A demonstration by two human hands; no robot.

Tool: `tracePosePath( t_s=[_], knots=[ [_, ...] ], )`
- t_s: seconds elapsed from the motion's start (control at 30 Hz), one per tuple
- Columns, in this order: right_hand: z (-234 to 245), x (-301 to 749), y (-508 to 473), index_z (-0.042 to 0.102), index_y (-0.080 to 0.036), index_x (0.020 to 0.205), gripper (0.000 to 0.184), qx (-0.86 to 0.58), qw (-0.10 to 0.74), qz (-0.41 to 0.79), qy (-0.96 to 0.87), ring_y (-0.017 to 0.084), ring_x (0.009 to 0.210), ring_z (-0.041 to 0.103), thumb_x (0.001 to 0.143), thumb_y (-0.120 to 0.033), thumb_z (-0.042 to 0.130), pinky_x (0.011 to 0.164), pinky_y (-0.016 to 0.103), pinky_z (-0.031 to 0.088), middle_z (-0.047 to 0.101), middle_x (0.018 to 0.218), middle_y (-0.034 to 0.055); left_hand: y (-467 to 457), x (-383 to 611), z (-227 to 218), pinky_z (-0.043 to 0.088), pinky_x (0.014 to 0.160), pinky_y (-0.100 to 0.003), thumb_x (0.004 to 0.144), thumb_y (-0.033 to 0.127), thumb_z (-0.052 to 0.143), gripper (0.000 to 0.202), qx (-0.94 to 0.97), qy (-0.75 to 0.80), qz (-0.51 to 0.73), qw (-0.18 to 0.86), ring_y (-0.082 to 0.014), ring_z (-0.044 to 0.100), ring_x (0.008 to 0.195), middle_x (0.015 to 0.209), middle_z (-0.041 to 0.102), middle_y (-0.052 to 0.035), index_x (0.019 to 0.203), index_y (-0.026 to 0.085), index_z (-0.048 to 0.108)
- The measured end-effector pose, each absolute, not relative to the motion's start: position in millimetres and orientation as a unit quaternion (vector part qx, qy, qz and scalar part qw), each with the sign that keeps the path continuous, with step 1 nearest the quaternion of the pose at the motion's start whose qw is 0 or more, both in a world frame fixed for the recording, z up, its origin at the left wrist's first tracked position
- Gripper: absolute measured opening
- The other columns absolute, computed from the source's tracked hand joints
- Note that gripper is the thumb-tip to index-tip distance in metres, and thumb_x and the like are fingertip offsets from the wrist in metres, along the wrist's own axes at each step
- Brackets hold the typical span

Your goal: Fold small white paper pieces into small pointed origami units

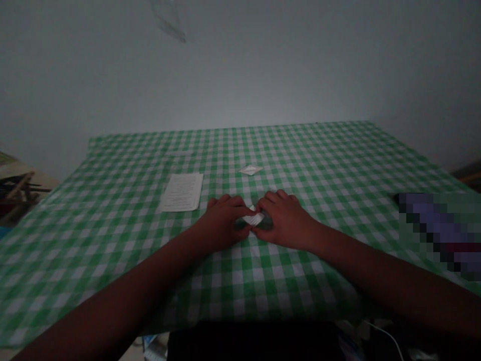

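Pinching paper [254, 218] w/ L+R fingers [241, 209].

Your folded paper [254, 219] is small, white and marked with dark printed lines. You have it pinched between the fingers [246, 211] of your left hand [223, 223] and right hand [287, 220], partly covered, at the worktop's [244, 286] near half.

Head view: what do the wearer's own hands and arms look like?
The left hand and right hand are ungloved; the left forearm and right forearm show no sleeve, watch or bracelet. Too dim to rule out small rings.
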State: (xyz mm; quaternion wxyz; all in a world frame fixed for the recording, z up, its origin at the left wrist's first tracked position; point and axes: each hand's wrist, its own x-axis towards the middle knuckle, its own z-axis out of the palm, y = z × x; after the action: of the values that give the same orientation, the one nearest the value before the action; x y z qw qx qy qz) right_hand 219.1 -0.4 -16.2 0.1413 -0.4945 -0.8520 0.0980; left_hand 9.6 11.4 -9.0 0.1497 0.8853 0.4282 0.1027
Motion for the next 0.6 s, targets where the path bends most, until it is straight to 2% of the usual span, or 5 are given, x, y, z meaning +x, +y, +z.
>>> tracePosePath(
  t_s=[0.07, 0.13, 0.27, 0.4, 0.6],
  knots=[
    [-15.7, 223.3, 3.0, 0.062, -0.023, 0.101, 0.037, -0.481, 0.142, 0.125, -0.856, 0.027, 0.101, 0.052, 0.076, -0.047, 0.071, 0.083, 0.04, 0.038, 0.062, 0.103, 0.0052, 11.4, 8.1, -7.9, 0.034, 0.087, -0.04, 0.081, 0.031, 0.068, 0.039, 0.889, 0.416, 0.104, 0.161, -0.0229, 0.053, 0.104, 0.109, 0.064, -0.0007, 0.12, 0.034, 0.066],
    [-15.0, 226.4, 6.4, 0.063, -0.024, 0.1, 0.025, -0.469, 0.145, 0.149, -0.858, 0.025, 0.101, 0.052, 0.082, -0.039, 0.067, 0.084, 0.039, 0.038, 0.063, 0.102, 0.004, 12.6, 7.2, -7.9, 0.034, 0.087, -0.04, 0.084, 0.027, 0.063, 0.038, 0.894, 0.402, 0.102, 0.171, -0.0224, 0.053, 0.104, 0.109, 0.063, -0.001, 0.121, 0.033, 0.065],
    [-14.9, 223.5, 8.3, 0.064, -0.023, 0.097, 0.011, -0.485, 0.143, 0.134, -0.852, 0.023, 0.099, 0.053, 0.089, -0.028, 0.056, 0.083, 0.037, 0.037, 0.063, 0.098, 0.0035, 16.4, 9.4, -11.6, 0.034, 0.085, -0.04, 0.09, 0.019, 0.054, 0.031, 0.893, 0.407, 0.103, 0.159, -0.0221, 0.054, 0.102, 0.105, 0.065, -0.0014, 0.114, 0.032, 0.069],
    [-15.2, 215.5, 3.7, 0.063, -0.022, 0.096, 0.014, -0.504, 0.128, 0.082, -0.85, 0.026, 0.101, 0.052, 0.087, -0.033, 0.059, 0.082, 0.04, 0.037, 0.063, 0.099, 0.0053, 16.9, 12.9, -14.0, 0.033, 0.082, -0.04, 0.087, 0.019, 0.057, 0.029, 0.897, 0.412, 0.107, 0.122, -0.0226, 0.053, 0.1, 0.102, 0.066, -0.0007, 0.109, 0.032, 0.07],
    [-14.7, 214.5, -1.6, 0.061, -0.021, 0.099, 0.029, -0.505, 0.124, 0.07, -0.851, 0.028, 0.102, 0.052, 0.083, -0.045, 0.063, 0.081, 0.041, 0.038, 0.062, 0.103, 0.0068, 12.8, 12.7, -11.3, 0.033, 0.083, -0.041, 0.082, 0.026, 0.064, 0.031, 0.891, 0.425, 0.101, 0.121, -0.0233, 0.053, 0.101, 0.105, 0.065, 0.0007, 0.112, 0.034, 0.069]
  ],
)
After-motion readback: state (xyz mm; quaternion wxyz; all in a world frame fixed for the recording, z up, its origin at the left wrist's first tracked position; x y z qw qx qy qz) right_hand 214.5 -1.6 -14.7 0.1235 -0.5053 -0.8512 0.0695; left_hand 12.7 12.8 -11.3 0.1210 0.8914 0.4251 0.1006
